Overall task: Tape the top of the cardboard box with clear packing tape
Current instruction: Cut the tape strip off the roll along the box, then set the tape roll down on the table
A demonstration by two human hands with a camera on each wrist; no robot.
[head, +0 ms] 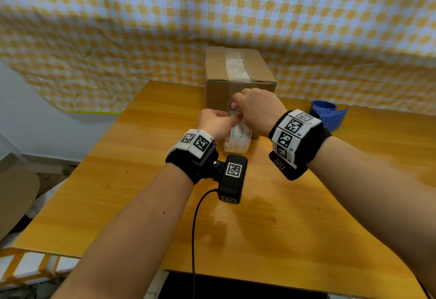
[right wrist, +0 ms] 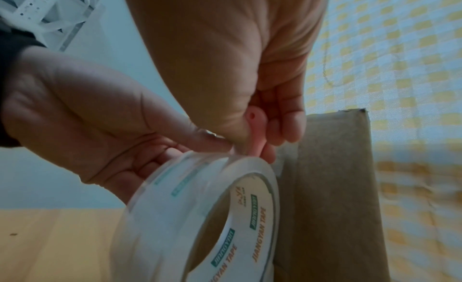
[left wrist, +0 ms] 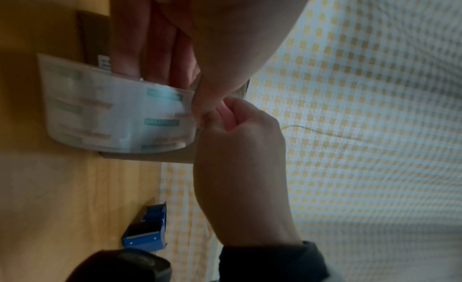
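Observation:
The cardboard box (head: 217,70) stands at the back of the table with a strip of clear tape (head: 237,67) along its top. My left hand (head: 220,119) grips the roll of clear packing tape (head: 238,139) just in front of the box, fingers through the core (left wrist: 150,55) and thumb on the outer wrap. My right hand (head: 245,106) pinches a small pink tool (right wrist: 256,128) at the top of the roll (right wrist: 187,217), next to my left thumb and close to the box's front face (right wrist: 337,187). The tape between roll and box is too hard to make out.
A blue tape dispenser (head: 330,114) lies on the wooden table (head: 283,216) to the right of the box, its toothed blade visible (left wrist: 140,235). A yellow checked cloth (head: 330,27) hangs behind. The table's left edge drops off near grey clutter.

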